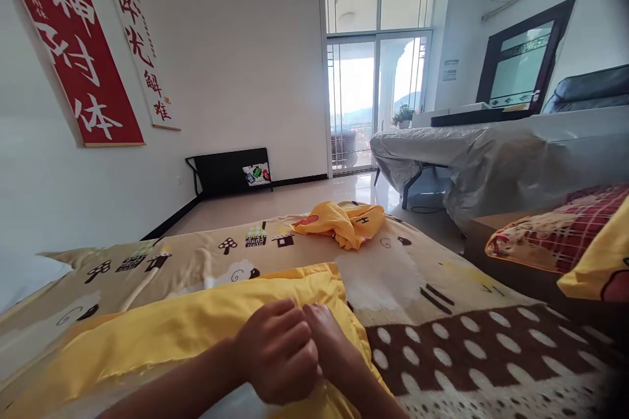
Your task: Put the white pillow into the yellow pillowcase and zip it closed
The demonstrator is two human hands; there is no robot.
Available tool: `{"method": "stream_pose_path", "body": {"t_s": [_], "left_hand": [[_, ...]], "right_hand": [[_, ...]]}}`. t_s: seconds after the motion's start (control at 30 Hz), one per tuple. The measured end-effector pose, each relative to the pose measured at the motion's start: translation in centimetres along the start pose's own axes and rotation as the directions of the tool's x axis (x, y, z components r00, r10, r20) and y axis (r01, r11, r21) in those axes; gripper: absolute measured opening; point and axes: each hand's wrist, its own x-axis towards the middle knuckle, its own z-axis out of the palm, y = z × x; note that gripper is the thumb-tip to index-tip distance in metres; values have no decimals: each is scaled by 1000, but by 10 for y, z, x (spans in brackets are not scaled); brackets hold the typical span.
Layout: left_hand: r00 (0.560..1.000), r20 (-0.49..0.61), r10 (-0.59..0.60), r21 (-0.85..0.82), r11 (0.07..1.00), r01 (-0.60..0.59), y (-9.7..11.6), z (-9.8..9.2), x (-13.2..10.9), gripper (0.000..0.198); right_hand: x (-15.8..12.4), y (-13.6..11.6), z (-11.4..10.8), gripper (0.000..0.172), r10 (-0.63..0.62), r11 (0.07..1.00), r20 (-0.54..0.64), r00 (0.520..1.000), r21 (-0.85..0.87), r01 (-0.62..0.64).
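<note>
My left hand [280, 353] is curled into a fist, knuckles up, right against my right hand [327, 330]. The right hand is closed too and partly hidden behind the left. Both are over a yellow pillow [196, 311], near its right edge. Whatever the fingers hold, if anything, is hidden between the hands. The pillow lies on a beige blanket [383, 281] printed with sheep, little houses and a brown polka-dot band. Beyond the pillow, a crumpled orange-yellow cloth [344, 222] rests near the blanket's far edge.
To the right lie a red plaid pillow [545, 229] and another yellow pillow [602, 268]. A plastic-covered table [432, 144] stands behind them. Against the far wall leans a black folded panel [230, 171]. Glass sliding doors [354, 98] are at the back.
</note>
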Motion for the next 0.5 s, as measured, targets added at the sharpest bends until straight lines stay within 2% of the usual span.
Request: {"method": "stream_pose_path", "body": {"t_s": [0.03, 0.1, 0.17, 0.27, 0.33, 0.37, 0.4, 0.5], "left_hand": [[998, 45, 45, 7, 999, -45, 11, -2, -8, 33], [982, 182, 41, 27, 999, -47, 29, -4, -28, 31], [951, 302, -62, 36, 998, 54, 41, -4, -47, 29], [890, 385, -245, 32, 967, 253, 47, -10, -68, 23], [838, 457, -299, 36, 947, 319, 47, -16, -77, 19], [796, 510, -325, 43, 934, 354, 47, -19, -80, 19], [736, 580, -350, 52, 917, 396, 47, -23, -82, 21], [472, 795, -381, 73, 832, 549, 49, -32, -78, 28]], "right_hand": [[0, 1, -3, 18, 30, 999, 14, 999, -24, -29], [-3, 0, -9, 23, 93, 994, 29, 995, -66, -91], [-7, -3, -15, 27, 135, 989, 18, 991, -71, -134], [-11, -8, -20, 26, 181, 983, -29, 983, -34, -182], [-13, -11, -21, 26, 212, 976, -50, 976, -28, -214], [-14, -13, -20, 26, 223, 974, -50, 974, -34, -225], [-14, -15, -19, 27, 231, 971, -48, 972, -48, -233], [-11, -22, -15, 32, 256, 957, -62, 965, -123, -262]]}}
